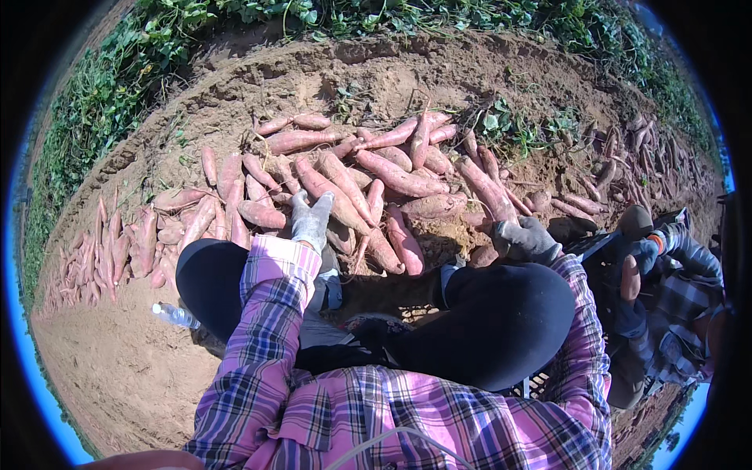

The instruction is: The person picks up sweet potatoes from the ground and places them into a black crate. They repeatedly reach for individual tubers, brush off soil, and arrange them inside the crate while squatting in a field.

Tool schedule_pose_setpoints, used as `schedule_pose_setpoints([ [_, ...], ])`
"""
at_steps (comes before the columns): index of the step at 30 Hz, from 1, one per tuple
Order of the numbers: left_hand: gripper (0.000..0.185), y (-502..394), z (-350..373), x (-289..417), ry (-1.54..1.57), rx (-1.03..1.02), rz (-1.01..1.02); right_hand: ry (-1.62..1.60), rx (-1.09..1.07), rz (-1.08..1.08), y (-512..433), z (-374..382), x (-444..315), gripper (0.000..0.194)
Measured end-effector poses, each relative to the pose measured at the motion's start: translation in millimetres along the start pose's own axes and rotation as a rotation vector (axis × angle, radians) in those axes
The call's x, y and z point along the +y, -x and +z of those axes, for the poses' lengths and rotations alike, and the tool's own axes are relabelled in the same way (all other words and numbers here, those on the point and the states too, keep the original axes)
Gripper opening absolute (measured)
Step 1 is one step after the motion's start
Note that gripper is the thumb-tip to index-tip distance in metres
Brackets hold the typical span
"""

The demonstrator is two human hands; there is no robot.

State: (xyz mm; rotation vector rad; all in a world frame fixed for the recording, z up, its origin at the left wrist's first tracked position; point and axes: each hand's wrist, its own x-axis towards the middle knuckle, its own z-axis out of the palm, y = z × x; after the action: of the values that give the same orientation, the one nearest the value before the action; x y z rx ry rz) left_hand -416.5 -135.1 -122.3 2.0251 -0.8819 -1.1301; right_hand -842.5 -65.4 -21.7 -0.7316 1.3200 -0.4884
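Observation:
A heap of pink-skinned sweet potatoes [405, 182] lies on dry soil before my knees. My left hand [312, 218], in a grey-white work glove, reaches into the heap with its thumb and fingers against a long sweet potato [332, 197]. Whether it grips that root cannot be made out. On the right, my right hand [527, 239], in a dirty grey glove, is closed around the lower end of a large sweet potato [486, 189], which slants up and away from me. Its fingertips are partly hidden.
More sweet potatoes [120, 252] run along the row at left, and another pile [637, 153] lies at far right. A clear plastic bottle [176, 316] rests by my left knee. Close on my right, a co-worker [670, 299] holds a sweet potato [630, 279]. Leafy vines [376, 14] border the soil.

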Motion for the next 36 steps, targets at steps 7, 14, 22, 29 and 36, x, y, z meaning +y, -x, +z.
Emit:
schedule_pose_setpoints([
  [7,0.051,57,21,80,0.387,-0.505,0.346,0.040,-0.168,-0.381,23,29,-45,0.058],
  [14,0.047,106,64,140,0.424,-0.784,0.213,0.490,0.068,-0.623,2,68,-64,0.080],
  [22,0.057,113,74,130,0.277,-0.786,0.348,0.024,0.262,-0.210,-19,55,-17,0.041],
  [29,0.055,88,86,111,0.971,-0.937,-0.147,-0.101,0.106,-0.246,-25,55,-12,0.049],
  [36,0.092,98,84,130,1.218,-0.974,-0.171,-0.269,0.145,-0.491,-2,57,-23,0.040],
])
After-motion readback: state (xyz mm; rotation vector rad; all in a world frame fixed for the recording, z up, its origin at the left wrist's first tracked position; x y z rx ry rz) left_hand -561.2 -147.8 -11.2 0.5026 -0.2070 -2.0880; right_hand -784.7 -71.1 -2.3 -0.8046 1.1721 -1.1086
